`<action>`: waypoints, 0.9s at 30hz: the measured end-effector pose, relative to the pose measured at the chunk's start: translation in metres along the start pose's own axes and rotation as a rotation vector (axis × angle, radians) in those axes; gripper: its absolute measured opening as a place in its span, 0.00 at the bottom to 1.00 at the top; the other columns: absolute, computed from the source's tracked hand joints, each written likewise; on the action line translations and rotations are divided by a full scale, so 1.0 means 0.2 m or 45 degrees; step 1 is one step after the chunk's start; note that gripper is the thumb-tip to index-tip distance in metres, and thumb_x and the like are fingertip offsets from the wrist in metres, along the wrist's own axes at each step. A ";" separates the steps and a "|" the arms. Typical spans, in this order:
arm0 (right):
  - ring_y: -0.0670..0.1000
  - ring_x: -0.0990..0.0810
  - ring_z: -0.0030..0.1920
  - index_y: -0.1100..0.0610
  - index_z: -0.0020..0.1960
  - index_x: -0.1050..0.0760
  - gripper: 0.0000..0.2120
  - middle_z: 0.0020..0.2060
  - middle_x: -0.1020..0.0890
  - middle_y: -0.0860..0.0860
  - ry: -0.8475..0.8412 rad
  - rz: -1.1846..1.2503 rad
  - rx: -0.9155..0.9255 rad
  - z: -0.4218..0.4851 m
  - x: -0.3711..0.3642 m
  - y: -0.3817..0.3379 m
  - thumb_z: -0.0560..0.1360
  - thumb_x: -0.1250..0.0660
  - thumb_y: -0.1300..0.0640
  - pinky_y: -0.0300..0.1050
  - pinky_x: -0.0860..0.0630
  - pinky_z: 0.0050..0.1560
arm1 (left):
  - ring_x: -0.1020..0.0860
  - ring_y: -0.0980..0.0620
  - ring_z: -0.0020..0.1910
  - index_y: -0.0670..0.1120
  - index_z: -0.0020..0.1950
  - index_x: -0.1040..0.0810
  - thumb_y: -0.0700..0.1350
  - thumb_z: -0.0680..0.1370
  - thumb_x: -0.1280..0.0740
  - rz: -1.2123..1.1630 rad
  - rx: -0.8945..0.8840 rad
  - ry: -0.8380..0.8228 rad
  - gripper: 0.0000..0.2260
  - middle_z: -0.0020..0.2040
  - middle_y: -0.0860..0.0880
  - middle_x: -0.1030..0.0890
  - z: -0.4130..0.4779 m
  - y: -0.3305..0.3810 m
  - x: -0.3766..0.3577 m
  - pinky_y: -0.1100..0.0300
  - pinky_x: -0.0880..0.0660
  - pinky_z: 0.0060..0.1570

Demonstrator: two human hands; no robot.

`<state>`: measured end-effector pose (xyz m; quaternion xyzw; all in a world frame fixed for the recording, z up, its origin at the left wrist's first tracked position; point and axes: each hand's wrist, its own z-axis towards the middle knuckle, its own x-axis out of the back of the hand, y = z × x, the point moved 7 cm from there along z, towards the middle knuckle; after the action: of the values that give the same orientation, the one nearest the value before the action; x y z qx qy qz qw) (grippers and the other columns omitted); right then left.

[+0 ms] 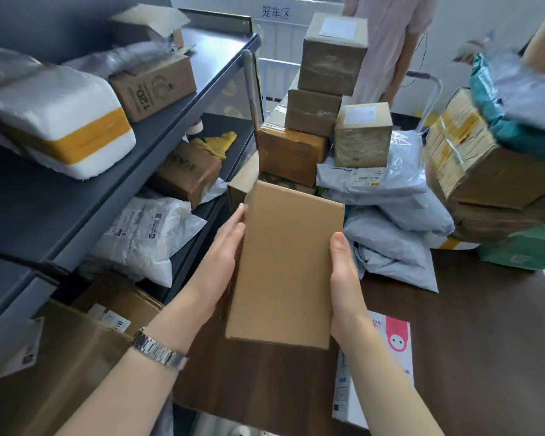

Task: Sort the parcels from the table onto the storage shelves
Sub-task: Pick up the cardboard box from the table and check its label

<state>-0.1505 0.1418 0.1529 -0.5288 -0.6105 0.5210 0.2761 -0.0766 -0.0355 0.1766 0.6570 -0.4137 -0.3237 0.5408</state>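
I hold a plain brown cardboard box [287,265] above the near left part of the dark wooden table [485,325]. My left hand [221,259] presses flat against its left side and my right hand [346,284] grips its right edge, thumb on top. The dark grey storage shelves [158,136] stand to the left. On them lie a white foam box with yellow tape [57,121], a printed carton [153,88] and a white mailer bag [145,234].
A tall stack of taped brown boxes [324,89] stands at the table's far end beside grey poly bags [387,209]. Taped cartons and teal bags [485,152] pile up on the right. A pink-and-white mailer [390,341] lies under my right wrist. A person [387,42] stands behind.
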 end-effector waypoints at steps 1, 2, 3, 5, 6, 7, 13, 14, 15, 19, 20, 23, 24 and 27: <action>0.53 0.18 0.64 0.45 0.72 0.26 0.25 0.64 0.17 0.50 -0.002 0.030 -0.036 0.00 0.01 0.00 0.81 0.43 0.35 0.60 0.25 0.68 | 0.33 0.56 0.76 0.68 0.74 0.34 0.57 0.85 0.47 0.064 -0.070 0.010 0.17 0.77 0.58 0.30 0.00 0.04 0.01 0.47 0.38 0.77; 0.54 0.17 0.63 0.46 0.71 0.26 0.27 0.63 0.16 0.51 -0.008 0.049 -0.062 -0.01 0.02 -0.01 0.79 0.43 0.33 0.61 0.24 0.67 | 0.32 0.57 0.75 0.67 0.73 0.33 0.52 0.87 0.46 0.140 -0.151 0.023 0.16 0.77 0.57 0.29 -0.01 0.07 0.01 0.48 0.37 0.77; 0.54 0.16 0.62 0.46 0.71 0.25 0.29 0.63 0.15 0.51 -0.014 0.065 -0.074 -0.01 0.03 -0.03 0.77 0.42 0.32 0.61 0.23 0.66 | 0.31 0.58 0.74 0.65 0.72 0.32 0.47 0.87 0.44 0.200 -0.222 0.043 0.16 0.75 0.56 0.28 -0.01 0.10 0.02 0.49 0.36 0.76; 0.54 0.17 0.62 0.45 0.71 0.26 0.31 0.64 0.16 0.51 0.007 0.055 -0.066 0.00 0.07 -0.05 0.75 0.42 0.30 0.60 0.23 0.65 | 0.26 0.65 0.67 0.62 0.73 0.32 0.50 0.84 0.39 0.248 -0.289 0.077 0.18 0.74 0.55 0.27 -0.02 0.15 0.04 0.55 0.30 0.72; 0.54 0.17 0.63 0.44 0.72 0.27 0.31 0.65 0.17 0.51 0.020 0.042 -0.068 0.00 0.08 -0.06 0.75 0.42 0.30 0.60 0.23 0.66 | 0.25 0.70 0.61 0.62 0.76 0.34 0.57 0.80 0.36 0.257 -0.257 0.105 0.23 0.74 0.55 0.28 -0.02 0.15 0.04 0.61 0.26 0.66; 0.54 0.18 0.64 0.44 0.73 0.28 0.30 0.65 0.17 0.51 0.021 0.047 -0.083 -0.01 0.08 -0.05 0.76 0.43 0.30 0.60 0.24 0.67 | 0.24 0.72 0.57 0.63 0.78 0.37 0.66 0.75 0.34 0.248 -0.170 0.130 0.33 0.75 0.55 0.29 -0.02 0.15 0.06 0.66 0.25 0.61; 0.51 0.26 0.62 0.50 0.66 0.34 0.11 0.65 0.28 0.53 0.255 -0.327 0.279 -0.08 0.05 -0.17 0.85 0.41 0.52 0.45 0.28 0.61 | 0.12 0.47 0.43 0.60 0.54 0.13 0.71 0.65 0.29 -0.033 0.513 -0.135 0.25 0.46 0.48 0.10 -0.07 0.04 -0.01 0.53 0.19 0.47; 0.50 0.28 0.63 0.49 0.65 0.33 0.10 0.64 0.31 0.52 0.286 -0.460 0.383 -0.10 0.04 -0.21 0.84 0.40 0.55 0.46 0.30 0.65 | 0.11 0.50 0.41 0.61 0.50 0.12 0.72 0.65 0.30 -0.036 0.505 -0.149 0.22 0.45 0.50 0.10 -0.08 0.02 -0.01 0.54 0.18 0.43; 0.50 0.30 0.65 0.49 0.64 0.31 0.09 0.63 0.32 0.52 0.283 -0.587 0.464 -0.12 0.02 -0.23 0.84 0.39 0.55 0.48 0.32 0.68 | 0.11 0.51 0.42 0.62 0.50 0.13 0.72 0.66 0.30 -0.056 0.478 -0.146 0.21 0.46 0.51 0.10 -0.08 0.01 -0.01 0.54 0.18 0.42; 0.46 0.28 0.68 0.41 0.70 0.30 0.28 0.68 0.27 0.47 -0.067 -0.570 0.352 -0.15 -0.08 -0.25 0.74 0.39 0.30 0.50 0.30 0.70 | 0.12 0.51 0.47 0.60 0.58 0.19 0.69 0.72 0.31 -0.115 0.252 -0.018 0.20 0.48 0.53 0.11 -0.08 0.05 0.00 0.50 0.17 0.48; 0.45 0.28 0.69 0.38 0.72 0.32 0.35 0.70 0.28 0.46 -0.133 -0.536 0.288 -0.15 -0.09 -0.25 0.69 0.40 0.25 0.49 0.30 0.69 | 0.12 0.51 0.49 0.61 0.58 0.19 0.69 0.71 0.31 -0.102 0.212 0.007 0.21 0.48 0.54 0.11 -0.08 0.07 -0.01 0.49 0.17 0.50; 0.46 0.28 0.70 0.37 0.75 0.38 0.42 0.71 0.29 0.45 -0.189 -0.543 0.266 -0.15 -0.12 -0.28 0.64 0.35 0.25 0.51 0.28 0.69 | 0.13 0.54 0.50 0.64 0.59 0.20 0.74 0.67 0.33 -0.052 0.142 -0.027 0.25 0.52 0.55 0.11 -0.08 0.11 -0.02 0.51 0.18 0.53; 0.48 0.25 0.69 0.39 0.75 0.36 0.41 0.70 0.27 0.47 -0.190 -0.441 0.251 -0.14 -0.11 -0.28 0.65 0.32 0.29 0.53 0.26 0.68 | 0.13 0.56 0.51 0.65 0.59 0.20 0.75 0.67 0.36 -0.055 0.118 -0.048 0.26 0.54 0.57 0.12 -0.08 0.13 -0.02 0.52 0.19 0.53; 0.52 0.15 0.57 0.49 0.68 0.25 0.28 0.61 0.17 0.53 -0.216 0.174 0.072 -0.11 -0.05 -0.23 0.71 0.30 0.42 0.53 0.18 0.54 | 0.16 0.58 0.55 0.68 0.55 0.16 0.72 0.74 0.40 -0.012 -0.035 -0.018 0.18 0.56 0.58 0.13 -0.07 0.18 0.03 0.57 0.22 0.53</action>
<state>-0.1450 0.1456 0.2047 -0.5152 -0.5792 0.5986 0.2019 -0.0687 -0.0370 0.2145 0.6491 -0.4099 -0.3365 0.5453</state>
